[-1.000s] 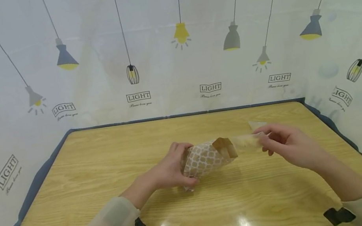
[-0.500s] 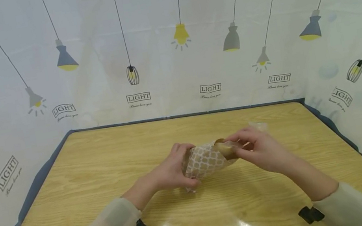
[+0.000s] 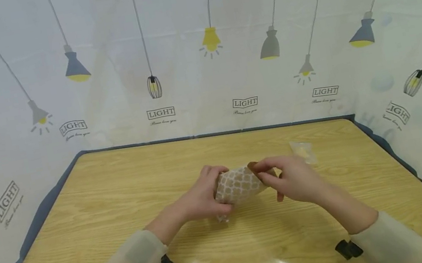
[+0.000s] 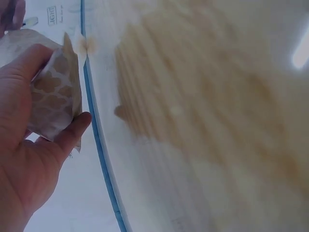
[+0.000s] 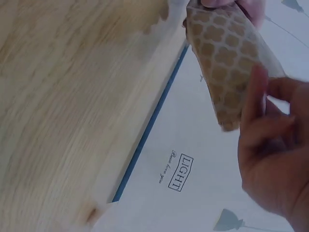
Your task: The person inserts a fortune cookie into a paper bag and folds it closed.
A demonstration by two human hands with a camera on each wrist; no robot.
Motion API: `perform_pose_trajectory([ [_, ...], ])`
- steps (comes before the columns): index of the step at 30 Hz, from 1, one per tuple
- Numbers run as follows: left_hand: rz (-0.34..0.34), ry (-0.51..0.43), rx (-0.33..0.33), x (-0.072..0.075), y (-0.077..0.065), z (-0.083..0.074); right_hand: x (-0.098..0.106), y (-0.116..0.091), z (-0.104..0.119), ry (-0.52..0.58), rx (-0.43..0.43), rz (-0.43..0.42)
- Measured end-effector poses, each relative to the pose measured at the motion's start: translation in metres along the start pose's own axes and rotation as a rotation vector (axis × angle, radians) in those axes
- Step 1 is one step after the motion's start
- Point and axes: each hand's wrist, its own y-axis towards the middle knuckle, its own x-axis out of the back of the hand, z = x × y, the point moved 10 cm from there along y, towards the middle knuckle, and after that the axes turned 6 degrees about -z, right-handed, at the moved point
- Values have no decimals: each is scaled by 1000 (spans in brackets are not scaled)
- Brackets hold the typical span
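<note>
A small brown paper bag (image 3: 239, 186) with a white lattice print lies on its side over the middle of the table, its mouth toward the right. My left hand (image 3: 201, 198) grips its bottom end, thumb on the near side and fingers over the far side. At the mouth, my right hand (image 3: 296, 180) pinches the brown rim between thumb and fingers. The right wrist view shows the bag (image 5: 224, 63) tapering toward my right hand (image 5: 273, 145). Whatever is inside the bag is hidden.
Just beyond my right hand, a clear packet (image 3: 303, 151) with pale contents lies on the wooden table (image 3: 138, 171). A white cloth printed with lamps (image 3: 182, 61) hangs around the back and sides, with a blue edge (image 3: 146, 143) along the tabletop.
My right hand has moved left with a clear, pale packet and put it into the bag's mouth; the packet is now out of sight. The left hand has kept its grip.
</note>
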Motion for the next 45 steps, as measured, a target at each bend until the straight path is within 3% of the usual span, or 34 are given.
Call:
perform_pose_trajectory([
  [7, -35, 15, -28, 6, 1, -2, -19, -11, -8, 125, -72, 256],
  [11, -30, 33, -81, 4, 2, -12, -29, -13, -7, 158, -65, 310],
  [21, -39, 29, -100, 3, 3, -18, -30, -11, -11, 167, -99, 296],
  [29, -55, 22, -78, 5, 4, -13, -13, -7, -8, 169, -26, 87],
  [33, -64, 25, -72, 7, 3, -12, -6, -6, -10, 150, -34, 40],
  [37, -49, -1, -45, 6, 2, -10, -1, -5, -14, 174, -64, 14],
  [45, -1, -30, -29, 3, 1, -4, 8, -5, -14, 234, -15, 30],
])
